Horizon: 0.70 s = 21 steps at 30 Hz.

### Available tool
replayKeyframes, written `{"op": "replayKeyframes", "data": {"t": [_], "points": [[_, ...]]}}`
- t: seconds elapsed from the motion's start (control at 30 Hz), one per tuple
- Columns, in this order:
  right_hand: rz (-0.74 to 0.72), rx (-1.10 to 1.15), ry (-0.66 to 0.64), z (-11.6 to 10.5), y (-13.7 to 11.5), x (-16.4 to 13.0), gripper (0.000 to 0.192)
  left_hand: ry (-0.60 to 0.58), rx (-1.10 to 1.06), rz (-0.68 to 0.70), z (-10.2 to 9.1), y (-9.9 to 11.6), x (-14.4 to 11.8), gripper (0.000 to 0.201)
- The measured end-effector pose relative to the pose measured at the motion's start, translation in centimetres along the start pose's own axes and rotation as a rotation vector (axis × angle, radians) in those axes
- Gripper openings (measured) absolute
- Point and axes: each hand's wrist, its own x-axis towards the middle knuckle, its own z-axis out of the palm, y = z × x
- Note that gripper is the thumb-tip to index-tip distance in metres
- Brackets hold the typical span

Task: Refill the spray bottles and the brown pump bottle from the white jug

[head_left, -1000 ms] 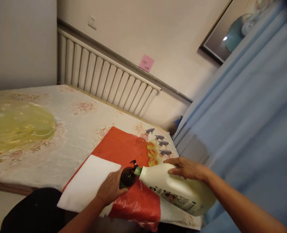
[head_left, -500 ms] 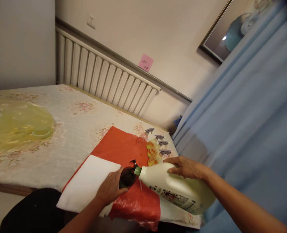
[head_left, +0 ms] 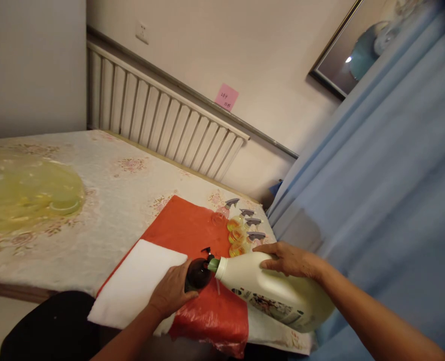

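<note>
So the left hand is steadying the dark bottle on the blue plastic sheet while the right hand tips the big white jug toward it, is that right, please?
Nearly. The plastic sheet is red, not blue, as the head view shows. The rest holds: the left hand is steadying the dark bottle on it while the right hand tips the big white jug toward it.

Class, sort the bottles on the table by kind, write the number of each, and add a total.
Large white jug, tipped, under the right hand: 1
Dark pump bottle, gripped by the left hand: 1
Small spray bottles with grey triggers: 4
Total: 6
</note>
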Motion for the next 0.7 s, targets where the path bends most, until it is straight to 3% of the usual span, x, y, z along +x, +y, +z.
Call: {"op": "replayKeyframes", "data": {"t": [0.7], "points": [[-0.02, -0.011, -0.002, -0.08, -0.06, -0.01, 0.037, 0.007, 0.013, -0.001, 0.16, -0.16, 0.04, 0.089]]}}
